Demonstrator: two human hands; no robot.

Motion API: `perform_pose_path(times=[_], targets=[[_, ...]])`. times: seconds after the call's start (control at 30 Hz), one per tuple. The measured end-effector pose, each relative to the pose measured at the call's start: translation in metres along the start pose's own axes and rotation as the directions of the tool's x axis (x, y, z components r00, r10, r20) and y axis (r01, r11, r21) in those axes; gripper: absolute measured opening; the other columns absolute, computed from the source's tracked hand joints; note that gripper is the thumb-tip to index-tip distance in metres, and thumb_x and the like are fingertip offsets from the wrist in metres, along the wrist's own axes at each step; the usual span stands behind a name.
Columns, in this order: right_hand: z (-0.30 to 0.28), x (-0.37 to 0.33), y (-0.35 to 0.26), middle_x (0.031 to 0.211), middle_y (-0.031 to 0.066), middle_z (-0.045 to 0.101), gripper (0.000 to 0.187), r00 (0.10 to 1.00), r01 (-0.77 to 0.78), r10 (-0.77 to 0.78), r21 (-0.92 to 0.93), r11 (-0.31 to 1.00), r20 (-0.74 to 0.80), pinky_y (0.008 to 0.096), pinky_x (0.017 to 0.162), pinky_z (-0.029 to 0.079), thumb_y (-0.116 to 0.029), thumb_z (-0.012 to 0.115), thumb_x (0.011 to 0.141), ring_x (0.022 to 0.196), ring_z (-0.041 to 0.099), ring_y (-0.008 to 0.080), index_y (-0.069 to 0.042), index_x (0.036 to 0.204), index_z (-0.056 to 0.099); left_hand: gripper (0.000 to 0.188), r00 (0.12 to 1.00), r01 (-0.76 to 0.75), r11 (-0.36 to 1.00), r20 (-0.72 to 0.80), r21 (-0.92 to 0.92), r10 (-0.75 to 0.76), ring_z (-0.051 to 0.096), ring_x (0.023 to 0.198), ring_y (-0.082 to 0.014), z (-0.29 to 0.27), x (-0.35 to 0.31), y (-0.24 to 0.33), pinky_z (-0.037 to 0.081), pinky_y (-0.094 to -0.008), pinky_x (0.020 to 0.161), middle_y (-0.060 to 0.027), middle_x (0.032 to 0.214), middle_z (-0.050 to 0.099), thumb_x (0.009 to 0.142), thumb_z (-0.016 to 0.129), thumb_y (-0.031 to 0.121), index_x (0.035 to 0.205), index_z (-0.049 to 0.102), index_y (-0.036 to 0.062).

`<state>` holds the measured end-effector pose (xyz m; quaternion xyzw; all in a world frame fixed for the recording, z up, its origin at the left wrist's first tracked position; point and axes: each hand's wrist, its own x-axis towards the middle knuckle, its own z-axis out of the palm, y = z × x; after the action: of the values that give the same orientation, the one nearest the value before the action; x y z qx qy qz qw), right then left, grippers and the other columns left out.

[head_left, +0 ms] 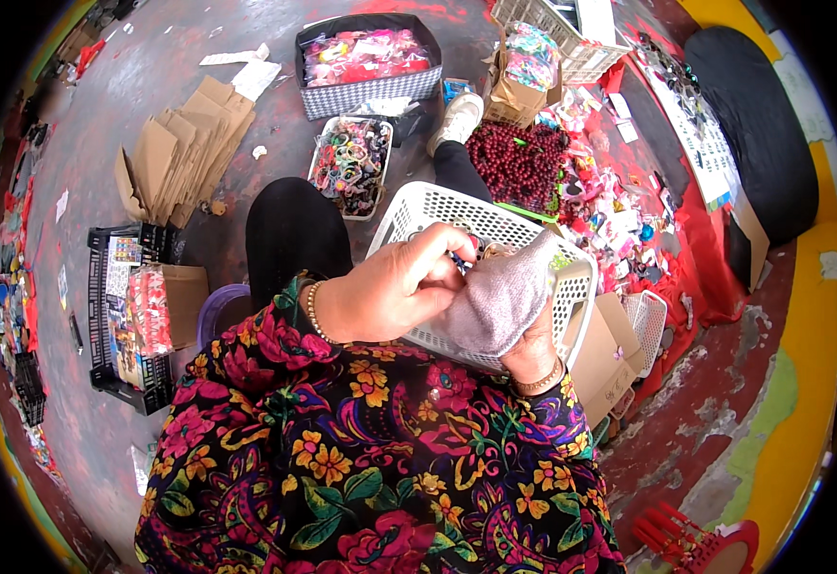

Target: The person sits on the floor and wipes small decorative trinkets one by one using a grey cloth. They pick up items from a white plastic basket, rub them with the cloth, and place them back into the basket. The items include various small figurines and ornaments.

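- Black crate [103, 316]: stands on the floor at the far left, filled with packaged goods; a brown carton [184, 297] sits just beside it.
- Flattened cardboard pieces [184, 148]: piled on the floor above the crate.
- Tray of mixed hair ties [350, 165]: lies on the floor ahead of the person's knee; a dark checked box [366, 67] of pink packets stands beyond it.
- Left hand [395, 287]: bare, with a bead bracelet at the wrist. Fingers are curled together and pinched on a small dark item [459, 258] at the basket rim; the item is too small to identify.
- White basket [495, 225]: perforated plastic, resting on the person's lap, touching both hands.
- Right hand [500, 301]: covered by a grey fabric glove, with a bracelet at the wrist. It lies against the near wall of the basket, touching the left hand; whether its fingers are closed on anything cannot be told.
- Dark red beads [519, 163]: heaped beyond the basket, next to a white shoe [459, 117].
- Red cloth [696, 258]: spread at the right, carrying scattered small packets.
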<state>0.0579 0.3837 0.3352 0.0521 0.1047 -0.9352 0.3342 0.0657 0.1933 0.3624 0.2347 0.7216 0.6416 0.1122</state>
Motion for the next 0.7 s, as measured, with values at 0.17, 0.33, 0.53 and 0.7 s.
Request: perform_pose_path(times=[0.17,0.33,0.53,0.7], targets=[[0.002,-0.006,0.002,0.104,0.011,0.058,0.029,0.97,0.207,-0.24,-0.418,0.885,-0.027,0.0367,0.082,0.05,-0.022,0.054,0.087,0.091,0.059,0.0233,-0.005,0.11,0.051,0.035,0.999,0.027,0.99,0.025,-0.142,-0.023,0.055,0.07,-0.0087,0.007,0.0,-0.009,0.043,-0.0234,0.063,-0.0038,0.077,0.057,0.083,0.051,-0.002,0.115,0.035,0.0019],[-0.014,-0.006,0.002,0.102,0.0102,0.059,0.027,0.926,0.283,-0.376,-0.605,0.744,-0.029,0.0311,0.078,0.051,-0.017,0.051,0.087,0.089,0.059,0.0197,-0.003,0.11,0.052,0.034,0.992,0.11,0.914,0.099,-0.391,-0.077,0.053,0.067,-0.0086,0.009,0.004,-0.016,0.043,-0.0227,0.063,-0.0043,0.076,0.055,0.087,0.048,0.001,0.117,0.033,0.0023],[-0.018,-0.003,-0.006,0.101,0.0094,0.06,0.026,0.924,0.277,-0.369,-0.485,0.83,-0.103,0.0325,0.077,0.052,-0.014,0.055,0.085,0.088,0.061,0.0191,-0.004,0.109,0.053,0.034,0.977,0.168,0.671,0.029,-0.722,-0.214,0.049,0.063,-0.0083,0.005,0.005,-0.012,0.039,-0.0211,0.059,-0.0081,0.078,0.057,0.087,0.049,0.003,0.118,0.036,0.0024],[0.014,0.015,-0.011,0.092,0.0092,0.061,0.032,0.914,0.245,-0.391,-0.915,0.322,0.107,0.0304,0.074,0.05,-0.022,0.064,0.078,0.083,0.06,0.0183,-0.002,0.101,0.056,0.035,0.964,0.081,0.444,-0.043,-0.892,-0.262,0.046,0.058,-0.0099,0.0,0.004,-0.019,0.035,-0.0203,0.055,-0.0131,0.079,0.058,0.087,0.051,0.007,0.119,0.037,0.0004]])
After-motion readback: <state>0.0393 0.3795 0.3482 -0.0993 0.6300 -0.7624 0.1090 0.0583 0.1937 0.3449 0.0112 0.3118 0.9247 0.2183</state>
